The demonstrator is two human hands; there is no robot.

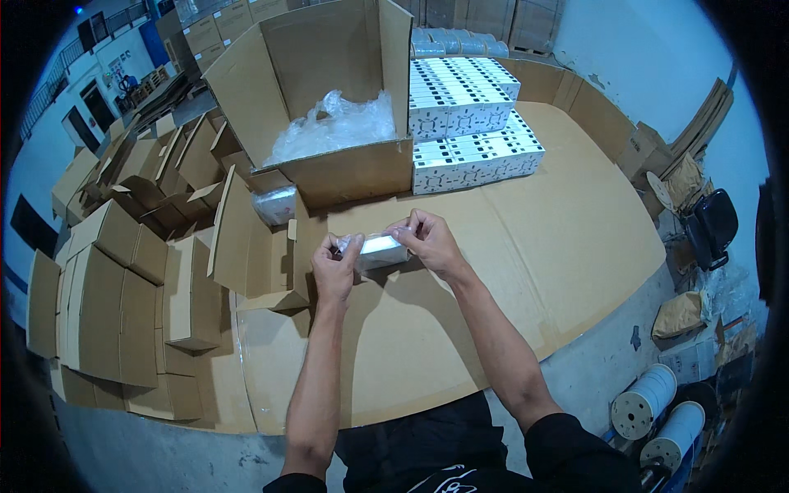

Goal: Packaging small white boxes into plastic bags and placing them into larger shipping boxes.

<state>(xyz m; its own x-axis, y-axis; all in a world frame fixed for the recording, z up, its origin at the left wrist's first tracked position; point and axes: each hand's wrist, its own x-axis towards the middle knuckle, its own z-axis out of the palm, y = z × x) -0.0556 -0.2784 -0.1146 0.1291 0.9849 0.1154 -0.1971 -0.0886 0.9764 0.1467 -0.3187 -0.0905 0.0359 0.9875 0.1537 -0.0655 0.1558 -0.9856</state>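
A small white box (383, 251) with clear plastic wrap about it is held just above the cardboard-covered table (460, 320). My left hand (335, 267) pinches its left end between thumb and fingers. At the other end, my right hand (429, 241) is closed on the wrap along the top edge. Left of my hands stands an open brown carton (261, 279); a plastic-wrapped pack (276, 205) lies at its far end. My fingers partly cover both ends of the white box.
Behind my hands a large open carton (349, 174) holds crumpled clear plastic (337, 127). Stacked white boxes with dark markings (472, 119) stand to its right. Several empty brown cartons (115, 296) crowd the left side. Spools (645, 400) and a black chair (713, 226) are at right.
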